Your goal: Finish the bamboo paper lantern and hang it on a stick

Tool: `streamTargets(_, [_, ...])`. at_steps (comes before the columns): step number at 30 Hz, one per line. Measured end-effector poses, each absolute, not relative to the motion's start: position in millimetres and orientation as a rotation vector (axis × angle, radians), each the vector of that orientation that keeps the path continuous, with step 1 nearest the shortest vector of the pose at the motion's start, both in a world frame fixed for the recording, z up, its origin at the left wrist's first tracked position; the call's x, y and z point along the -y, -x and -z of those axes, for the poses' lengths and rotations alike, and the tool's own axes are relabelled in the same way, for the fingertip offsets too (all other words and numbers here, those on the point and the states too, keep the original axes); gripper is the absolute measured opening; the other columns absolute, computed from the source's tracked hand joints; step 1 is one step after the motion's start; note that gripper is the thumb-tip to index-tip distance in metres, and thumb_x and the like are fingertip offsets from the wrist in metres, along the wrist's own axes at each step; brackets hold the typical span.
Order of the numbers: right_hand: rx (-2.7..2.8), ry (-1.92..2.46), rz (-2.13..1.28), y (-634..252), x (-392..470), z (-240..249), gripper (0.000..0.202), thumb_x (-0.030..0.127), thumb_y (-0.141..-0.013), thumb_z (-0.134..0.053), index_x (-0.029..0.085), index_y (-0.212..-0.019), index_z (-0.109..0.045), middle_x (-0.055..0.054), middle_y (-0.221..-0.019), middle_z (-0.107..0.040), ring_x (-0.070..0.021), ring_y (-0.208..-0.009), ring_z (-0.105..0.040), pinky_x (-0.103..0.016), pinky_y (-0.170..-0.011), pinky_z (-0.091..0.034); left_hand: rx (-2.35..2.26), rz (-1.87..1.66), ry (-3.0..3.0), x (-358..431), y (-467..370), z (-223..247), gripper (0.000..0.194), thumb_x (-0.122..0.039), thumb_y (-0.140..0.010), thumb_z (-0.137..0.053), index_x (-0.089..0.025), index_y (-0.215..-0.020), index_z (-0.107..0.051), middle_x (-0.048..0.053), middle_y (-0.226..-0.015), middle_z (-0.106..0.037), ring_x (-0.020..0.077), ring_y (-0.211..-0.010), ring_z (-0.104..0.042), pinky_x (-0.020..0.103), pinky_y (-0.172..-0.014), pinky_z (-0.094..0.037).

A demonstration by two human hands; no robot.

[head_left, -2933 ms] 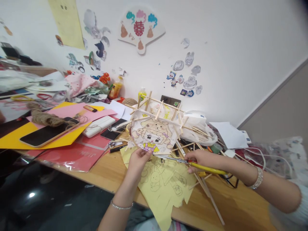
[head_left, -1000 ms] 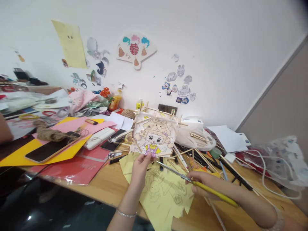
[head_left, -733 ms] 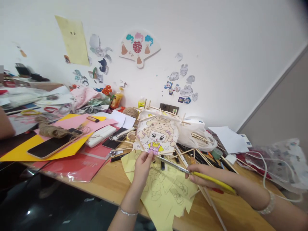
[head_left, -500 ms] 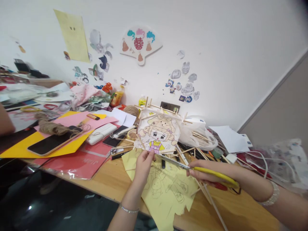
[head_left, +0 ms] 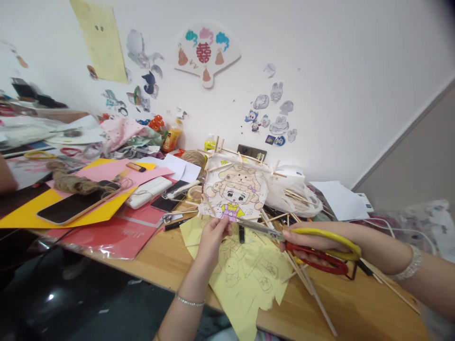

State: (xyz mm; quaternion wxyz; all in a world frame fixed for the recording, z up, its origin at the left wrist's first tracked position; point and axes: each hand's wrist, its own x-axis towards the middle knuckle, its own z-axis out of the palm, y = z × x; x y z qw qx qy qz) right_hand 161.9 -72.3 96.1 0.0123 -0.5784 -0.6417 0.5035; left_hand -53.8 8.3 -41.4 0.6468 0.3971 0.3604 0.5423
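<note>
A sheet with a coloured cartoon drawing (head_left: 232,192) leans on a frame of thin wooden sticks at the back of the table. My left hand (head_left: 215,234) is closed, its thumb and fingers pinching at the drawing's lower edge. In my right hand (head_left: 309,241) are scissors (head_left: 263,228) with one yellow and one red handle loop. Their blades point left and lie along the bottom of the drawing, tips close to my left fingers. Below both hands spreads a yellow sheet (head_left: 245,279) with pencil sketches and a ragged edge.
Loose sticks (head_left: 316,298) lie right of the yellow sheet. Leftward are a phone (head_left: 71,206), twine (head_left: 74,182), a white power bank (head_left: 149,192) and coloured papers. Behind stand a juice bottle (head_left: 172,137) and a plastic bag (head_left: 295,199). Another person's arm (head_left: 6,175) shows far left.
My right hand has turned the scissors, so both handle loops now show. My left hand stays at the drawing's lower edge. The view has tipped slightly downward.
</note>
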Motion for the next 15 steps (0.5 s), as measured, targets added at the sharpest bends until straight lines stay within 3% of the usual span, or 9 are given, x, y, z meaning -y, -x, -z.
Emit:
streamTargets(8, [2.336, 1.957, -1.231, -154.0, 60.6, -98.6, 0.053, 0.069, -0.082, -0.035, 0.018, -0.078, -0.05, 0.005, -0.052, -0.044, -0.007, -0.041, -0.038, -0.019, -0.039, -0.031, -0.829, -1.255, -0.892, -8.9, 54.4, 39.5, 0.039, -0.052, -0.062, -0.068, -0.015, -0.061, -0.055, -0.001, -0.053, -0.054, 0.0103, -0.05, -0.047, 0.022, -0.051, -0.034])
streamTargets(15, [2.51, 1.909, -0.88, -161.8, 49.5, -84.3, 0.053, 0.067, -0.074, -0.05, 0.017, -0.088, -0.061, -0.003, -0.079, -0.06, -0.0173, -0.07, -0.054, -0.026, -0.062, -0.041, -0.965, -1.327, -1.059, -6.4, 55.0, 43.0, 0.038, -0.052, -0.065, -0.063, -0.018, -0.054, -0.05, -0.001, -0.05, -0.054, 0.0122, -0.052, -0.048, 0.024, -0.054, -0.037])
